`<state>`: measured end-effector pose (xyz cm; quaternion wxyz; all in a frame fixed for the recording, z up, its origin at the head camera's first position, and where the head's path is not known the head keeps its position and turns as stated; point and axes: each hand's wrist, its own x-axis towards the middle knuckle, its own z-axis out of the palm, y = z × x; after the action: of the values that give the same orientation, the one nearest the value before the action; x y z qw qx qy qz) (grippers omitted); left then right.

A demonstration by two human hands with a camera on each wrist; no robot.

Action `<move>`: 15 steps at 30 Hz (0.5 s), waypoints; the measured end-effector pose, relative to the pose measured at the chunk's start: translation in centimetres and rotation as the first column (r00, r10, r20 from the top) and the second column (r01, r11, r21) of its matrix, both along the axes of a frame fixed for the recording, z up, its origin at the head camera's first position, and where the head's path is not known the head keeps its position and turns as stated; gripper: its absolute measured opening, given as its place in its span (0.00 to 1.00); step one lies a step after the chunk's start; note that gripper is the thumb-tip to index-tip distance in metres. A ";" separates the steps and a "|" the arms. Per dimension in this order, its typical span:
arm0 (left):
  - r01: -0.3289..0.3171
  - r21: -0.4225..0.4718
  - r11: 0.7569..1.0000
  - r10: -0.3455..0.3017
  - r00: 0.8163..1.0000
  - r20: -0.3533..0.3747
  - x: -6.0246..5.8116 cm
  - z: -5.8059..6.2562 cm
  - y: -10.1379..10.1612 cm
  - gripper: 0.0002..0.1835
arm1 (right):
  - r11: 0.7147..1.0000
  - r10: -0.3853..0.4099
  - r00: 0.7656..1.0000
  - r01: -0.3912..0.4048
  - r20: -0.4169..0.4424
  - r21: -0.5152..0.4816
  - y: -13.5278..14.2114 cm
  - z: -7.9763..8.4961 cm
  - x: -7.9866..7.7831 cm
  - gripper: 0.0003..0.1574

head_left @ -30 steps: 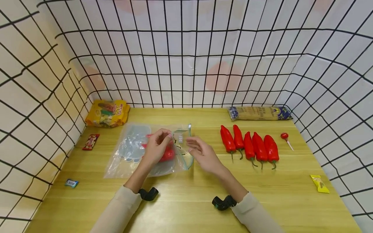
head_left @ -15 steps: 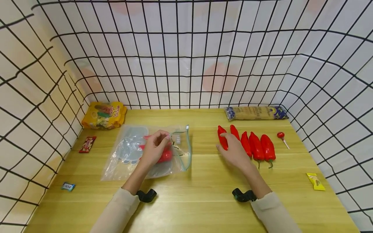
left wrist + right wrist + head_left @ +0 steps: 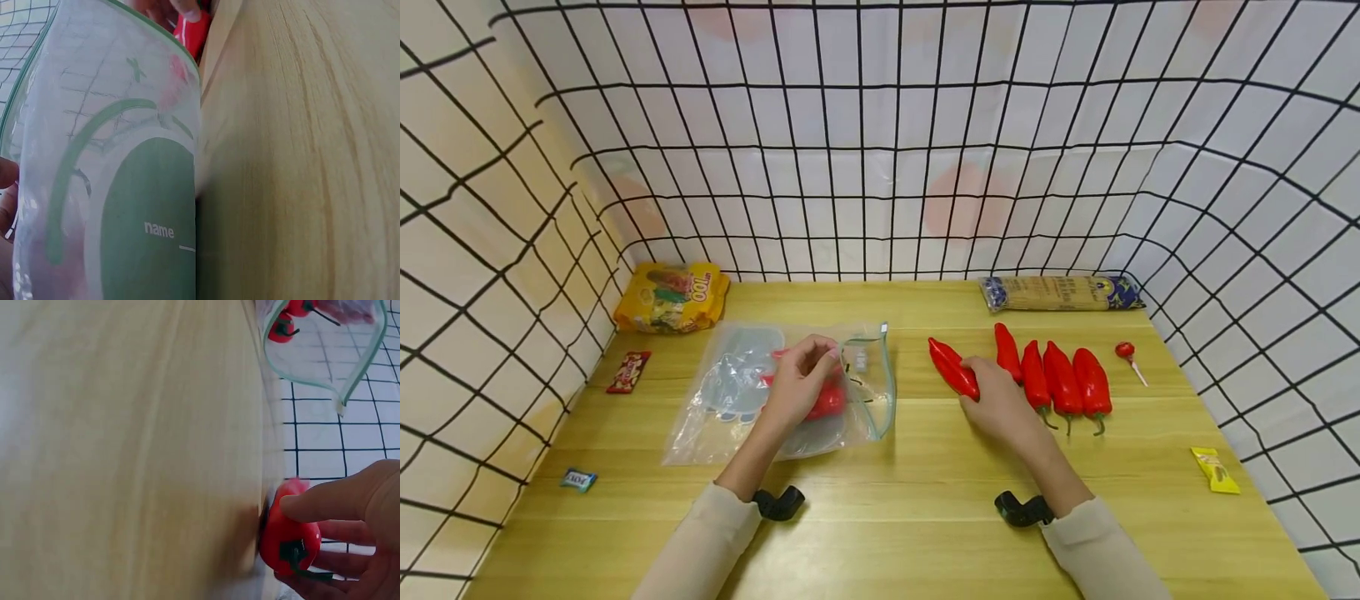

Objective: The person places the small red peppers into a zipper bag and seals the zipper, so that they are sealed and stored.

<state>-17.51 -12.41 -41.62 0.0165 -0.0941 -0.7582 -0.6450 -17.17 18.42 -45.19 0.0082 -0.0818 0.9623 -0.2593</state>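
My left hand (image 3: 802,379) pinches the upper side of a clear zip bag (image 3: 707,433) near its mouth. The bag lies on the table with its mouth spread toward the right, and red peppers (image 3: 829,402) are inside it. In the right wrist view, green stems (image 3: 282,328) of the bagged peppers face the mouth. My right hand (image 3: 1002,402) grips a red pepper (image 3: 951,367) by its stem end, thumb on one side and fingers on the other. Several more red peppers (image 3: 1063,379) lie in a row just right of this hand.
A yellow snack bag (image 3: 672,297) and a pack of dried noodles (image 3: 1063,293) lie along the back by the black wire mesh (image 3: 891,150). Small sweets rest at the sides: red packet (image 3: 628,372), blue packet (image 3: 578,479), yellow packet (image 3: 1215,471), lollipop (image 3: 1125,351).
My right hand has left the bag's mouth, moved right to the peppers and taken hold of the leftmost one, which now lies slanted, shifted left. My left hand stays on the bag.
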 end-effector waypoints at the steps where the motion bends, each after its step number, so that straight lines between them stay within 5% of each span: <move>1: -0.001 0.002 1.000 0.001 1.000 0.000 0.0 0.0 0.0 0.09 | 1.000 0.010 1.000 -0.010 0.012 0.008 0.0 -0.1 0.1 0.33; 5: -0.007 0.013 1.000 0.007 1.000 -0.009 -0.5 -1.0 -0.2 0.09 | 1.000 0.020 0.999 -0.019 0.044 -0.004 -0.1 -0.2 0.3 0.35; 9: -0.029 0.017 0.999 0.029 1.000 -0.011 -1.3 -2.2 -0.5 0.09 | 0.992 -0.012 0.999 0.019 0.053 -0.125 0.0 0.0 0.6 0.34; 15: -0.076 -0.049 0.996 0.072 0.995 -0.074 -1.3 -2.2 -0.6 0.12 | 0.908 -0.008 0.999 0.023 0.039 -0.417 -0.2 1.8 1.2 0.27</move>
<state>-18.86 -13.03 -43.78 0.0655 -0.0897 -0.7765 -0.6203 -15.94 18.23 -43.41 0.0057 -0.0692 0.8849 -0.4606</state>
